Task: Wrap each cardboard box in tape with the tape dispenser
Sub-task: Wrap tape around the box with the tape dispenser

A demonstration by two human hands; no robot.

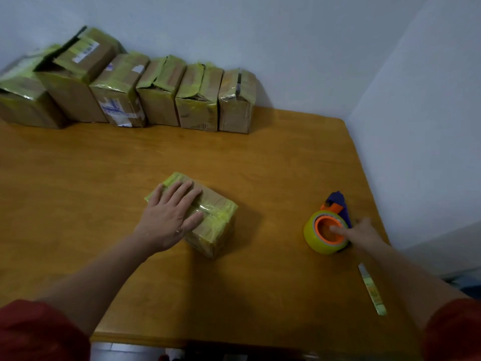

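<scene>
A small cardboard box (pixel 213 225) with yellow-green tape on it lies in the middle of the wooden table (pixel 104 178). My left hand (pixel 170 214) rests flat on its top, fingers straight and spread. At the right stands the tape dispenser (pixel 328 229), a yellow roll on an orange hub with a blue handle. My right hand (pixel 360 234) is at the dispenser; a finger reaches onto the orange hub and the others lie behind the roll near the handle. How firmly it holds the dispenser is not clear.
A row of several taped cardboard boxes (pixel 125 92) stands against the back wall, with one more stacked on the left ones. A loose strip of tape (pixel 372 289) lies near the table's right edge. Walls close off the back and right.
</scene>
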